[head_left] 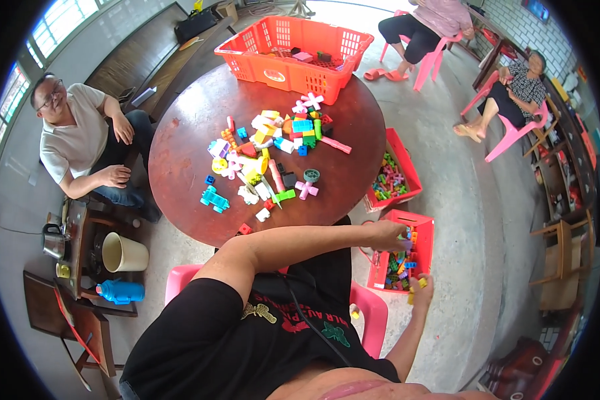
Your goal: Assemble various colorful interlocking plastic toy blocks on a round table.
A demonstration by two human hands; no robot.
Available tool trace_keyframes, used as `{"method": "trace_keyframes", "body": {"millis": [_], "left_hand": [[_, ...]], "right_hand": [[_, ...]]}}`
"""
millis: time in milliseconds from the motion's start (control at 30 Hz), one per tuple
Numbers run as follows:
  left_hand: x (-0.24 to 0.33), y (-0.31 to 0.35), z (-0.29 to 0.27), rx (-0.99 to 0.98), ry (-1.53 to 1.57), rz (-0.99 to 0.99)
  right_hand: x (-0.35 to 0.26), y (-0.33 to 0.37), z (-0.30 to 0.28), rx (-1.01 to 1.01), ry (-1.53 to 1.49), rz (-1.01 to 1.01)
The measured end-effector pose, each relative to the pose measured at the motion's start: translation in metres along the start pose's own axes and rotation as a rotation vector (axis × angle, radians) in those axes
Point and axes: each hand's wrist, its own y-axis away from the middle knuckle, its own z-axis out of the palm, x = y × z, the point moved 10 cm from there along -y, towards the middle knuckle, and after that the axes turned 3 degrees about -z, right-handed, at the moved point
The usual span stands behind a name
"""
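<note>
My left arm reaches across to the right, and my left hand point(385, 235) is closed above the near red box point(424, 233) of building blocks. A small purple building block point(404, 245) shows at its fingertips, partly hidden by the hand. Beside the same box's lower right corner, my right hand point(423, 297) is closed on a yellow building block point(417, 285). Loose blocks in many colours point(403, 267) lie inside this box. On the round brown table point(187, 180) spreads a pile of colourful blocks point(267, 143), with a teal wheeled piece point(213, 199) near its left edge.
A red plastic crate point(287, 72) with some blocks stands at the table's far edge. Another red box point(410, 157) of blocks sits beside the table. One person point(87, 133) sits at left, two on pink chairs at far right. A pink chair point(373, 317) is under me.
</note>
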Motion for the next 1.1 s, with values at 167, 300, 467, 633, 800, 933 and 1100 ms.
{"method": "trace_keyframes", "body": {"millis": [167, 300, 467, 633, 800, 933, 1100], "left_hand": [[-0.017, -0.028, 0.005, 0.002, -0.347, 0.023], [0.045, -0.059, -0.037, 0.194, -0.188, 0.158], [0.054, -0.038, -0.113, 0.519, -0.226, 0.312], [0.008, 0.004, -0.158, 0.304, -0.331, 0.076], [0.048, 0.112, -0.319, 1.010, -0.310, 0.405], [0.070, 0.210, -0.324, 1.054, -0.101, 0.386], [0.002, 0.282, -0.209, 0.894, -0.517, 0.385]], "right_hand": [[-0.013, -0.001, 0.031, -0.105, -0.044, 0.077], [-0.046, -0.040, -0.004, 0.042, 0.225, -0.146], [-0.021, -0.063, -0.033, 0.152, 0.086, -0.018], [0.095, -0.034, -0.032, 0.031, -0.330, 0.312], [0.099, -0.057, -0.006, -0.135, -0.436, 0.312], [0.112, -0.053, 0.001, -0.173, -0.530, 0.350], [0.123, -0.045, 0.032, -0.138, -0.760, 0.428]]}}
